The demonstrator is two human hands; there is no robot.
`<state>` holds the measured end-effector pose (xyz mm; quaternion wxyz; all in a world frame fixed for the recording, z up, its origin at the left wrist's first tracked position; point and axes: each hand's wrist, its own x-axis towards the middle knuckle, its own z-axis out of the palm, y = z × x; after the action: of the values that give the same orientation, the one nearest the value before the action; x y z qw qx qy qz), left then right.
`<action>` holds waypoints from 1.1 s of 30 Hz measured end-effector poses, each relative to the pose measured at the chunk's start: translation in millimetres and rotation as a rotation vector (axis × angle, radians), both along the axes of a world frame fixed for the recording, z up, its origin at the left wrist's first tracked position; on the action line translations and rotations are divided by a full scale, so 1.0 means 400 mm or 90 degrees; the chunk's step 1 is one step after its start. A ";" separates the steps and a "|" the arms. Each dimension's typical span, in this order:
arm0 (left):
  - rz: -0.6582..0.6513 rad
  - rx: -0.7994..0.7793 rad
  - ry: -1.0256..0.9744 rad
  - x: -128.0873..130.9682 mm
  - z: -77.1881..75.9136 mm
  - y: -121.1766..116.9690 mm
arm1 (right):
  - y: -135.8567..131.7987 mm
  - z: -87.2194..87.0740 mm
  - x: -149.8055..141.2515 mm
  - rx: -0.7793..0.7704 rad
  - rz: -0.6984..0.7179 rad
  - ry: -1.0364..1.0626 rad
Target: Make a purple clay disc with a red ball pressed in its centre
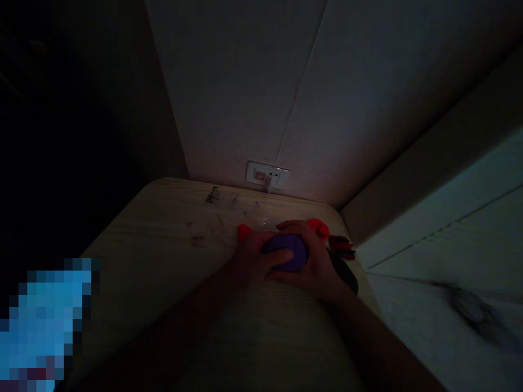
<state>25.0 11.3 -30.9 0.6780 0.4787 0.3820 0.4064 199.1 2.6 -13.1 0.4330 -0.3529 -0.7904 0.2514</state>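
Note:
In a dim room, both my hands are cupped around a purple lump [289, 251] that looks like soft dough, over a light wooden tabletop [163, 256]. My left hand [255, 258] wraps its left side, thumb pressed on the lump. My right hand [314, 267] curls over its top and right side. A small red piece [244, 232] lies just left of my hands. A round red piece [317, 227] lies behind my right hand.
Red and dark shapes [341, 246] and a dark object [347, 275] lie by the table's right edge. A wall socket [267, 175] with a plug sits at the back. Dark scraps [212, 195] dot the far tabletop. A pale surface [441, 261] lies to the right.

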 end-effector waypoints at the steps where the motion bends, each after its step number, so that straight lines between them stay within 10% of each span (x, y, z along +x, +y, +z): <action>1: -0.001 -0.005 -0.002 0.002 0.004 -0.003 | -0.003 -0.002 -0.004 0.009 -0.020 0.008; 12: 0.011 -0.035 -0.060 0.007 0.013 -0.014 | -0.006 0.002 -0.012 0.085 -0.040 -0.020; 21: 0.176 -0.081 -0.286 0.020 0.004 0.007 | -0.016 0.002 -0.015 0.076 -0.064 -0.011; 33: 0.122 -0.056 -0.229 0.022 0.001 -0.007 | -0.020 -0.010 -0.026 0.068 -0.096 -0.028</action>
<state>33.7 8.4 -30.3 0.7140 0.3299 0.3161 0.5305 188.8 -5.6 -17.0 0.4512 -0.3936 -0.7832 0.1676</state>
